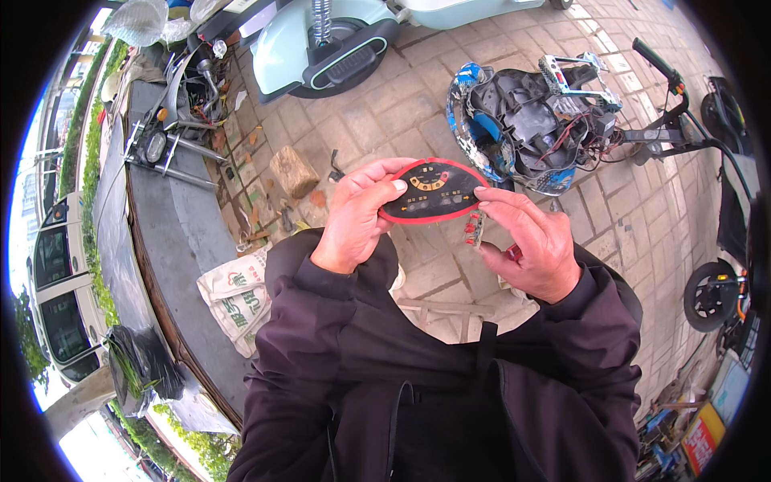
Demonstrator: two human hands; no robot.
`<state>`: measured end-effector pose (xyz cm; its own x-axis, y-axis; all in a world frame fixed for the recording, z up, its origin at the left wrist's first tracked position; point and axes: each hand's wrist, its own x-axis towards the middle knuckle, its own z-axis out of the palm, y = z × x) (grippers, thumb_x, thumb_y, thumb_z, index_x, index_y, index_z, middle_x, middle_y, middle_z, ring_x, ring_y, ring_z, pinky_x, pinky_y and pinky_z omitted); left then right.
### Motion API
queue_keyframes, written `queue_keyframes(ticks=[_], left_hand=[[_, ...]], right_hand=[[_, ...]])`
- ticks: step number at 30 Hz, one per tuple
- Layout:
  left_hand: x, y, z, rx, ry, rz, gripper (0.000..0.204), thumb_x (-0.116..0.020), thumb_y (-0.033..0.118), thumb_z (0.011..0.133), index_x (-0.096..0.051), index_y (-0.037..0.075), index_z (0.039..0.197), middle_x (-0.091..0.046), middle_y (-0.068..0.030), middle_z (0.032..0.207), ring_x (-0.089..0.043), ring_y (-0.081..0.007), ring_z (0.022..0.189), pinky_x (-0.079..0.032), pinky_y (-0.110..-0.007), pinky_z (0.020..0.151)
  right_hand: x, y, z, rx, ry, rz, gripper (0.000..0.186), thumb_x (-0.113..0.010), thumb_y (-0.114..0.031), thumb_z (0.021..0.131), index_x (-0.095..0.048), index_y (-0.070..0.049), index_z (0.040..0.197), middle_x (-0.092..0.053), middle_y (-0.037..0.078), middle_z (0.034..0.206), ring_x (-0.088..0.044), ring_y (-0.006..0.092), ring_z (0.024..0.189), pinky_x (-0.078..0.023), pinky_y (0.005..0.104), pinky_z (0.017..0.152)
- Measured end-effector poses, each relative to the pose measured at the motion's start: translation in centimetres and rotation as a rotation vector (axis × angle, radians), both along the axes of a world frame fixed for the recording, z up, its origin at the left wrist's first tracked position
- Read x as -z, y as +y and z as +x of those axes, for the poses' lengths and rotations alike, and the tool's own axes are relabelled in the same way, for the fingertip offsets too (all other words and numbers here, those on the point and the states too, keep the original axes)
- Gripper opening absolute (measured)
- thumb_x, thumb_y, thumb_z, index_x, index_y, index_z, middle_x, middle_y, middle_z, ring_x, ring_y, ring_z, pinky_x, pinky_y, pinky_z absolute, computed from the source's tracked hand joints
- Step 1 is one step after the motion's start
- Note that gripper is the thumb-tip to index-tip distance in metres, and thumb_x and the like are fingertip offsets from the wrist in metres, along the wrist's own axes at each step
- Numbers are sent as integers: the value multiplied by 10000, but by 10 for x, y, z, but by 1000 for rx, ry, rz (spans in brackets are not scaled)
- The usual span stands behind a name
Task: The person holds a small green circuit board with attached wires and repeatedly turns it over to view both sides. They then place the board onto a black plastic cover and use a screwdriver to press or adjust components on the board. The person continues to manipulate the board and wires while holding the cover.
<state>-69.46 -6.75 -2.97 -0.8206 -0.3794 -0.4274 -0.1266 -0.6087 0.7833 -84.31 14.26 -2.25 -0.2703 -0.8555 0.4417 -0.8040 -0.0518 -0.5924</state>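
Observation:
Above my lap, my left hand (359,213) grips the left end of an oval instrument panel (430,202), its thumb on the front. The panel is black with a red rim, a yellow-marked dial arc and small symbols. My right hand (532,241) has its fingers at the panel's right edge. Below them hangs a small red and greenish part (474,228), perhaps a piece of circuit board; how it is held is partly hidden. Ahead to the right lies a stripped scooter front (522,120) with blue trim, black plastic and loose red wires.
A pale blue scooter (281,52) stands at the far side. A wooden block (295,171) rests on the paving, left of my hands. Farther left is a dark board (173,233) with metal fork tubes (189,153). A white sack (238,297) lies by my left knee.

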Motion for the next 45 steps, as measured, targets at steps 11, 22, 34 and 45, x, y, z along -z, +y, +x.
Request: queue_keyframes(ticks=[11, 22, 34, 45], left_hand=[[6, -8, 2, 79, -78, 84, 376, -540, 62, 936, -577, -54, 1292, -725, -121, 1046, -461, 7, 520, -274, -152, 384], [14, -16, 5, 242, 20, 405, 569, -351, 439, 1080, -613, -63, 1142, -705, -279, 1018, -327, -56, 342, -249, -204, 351], [13, -11, 6, 340, -188, 56, 303, -521, 277, 1058, -516, 33, 878, -642, -148, 658, -327, -63, 324, -227, -229, 356], [14, -7, 3, 303, -124, 63, 174, -549, 154, 1013, -587, -14, 1035, -631, -83, 663, -323, -40, 362, -221, -205, 398]], right_hand=[[7, -1, -2, 34, -104, 14, 492, -806, -30, 644, -626, -14, 1101, -707, 136, 1152, -687, 239, 778, -501, 294, 581], [-4, 2, -10, 209, -652, 319, 355, -793, -107, 794, -645, 3, 1098, -687, 21, 947, -452, 41, 582, -404, 235, 538], [0, -3, -22, 257, -1373, 372, 323, -723, -237, 887, -685, 44, 1040, -614, -39, 796, -377, -7, 589, -243, 205, 513], [6, -3, -27, 251, -1480, 315, 247, -710, -246, 888, -689, -13, 967, -575, -58, 680, -346, 7, 461, -239, 212, 440]])
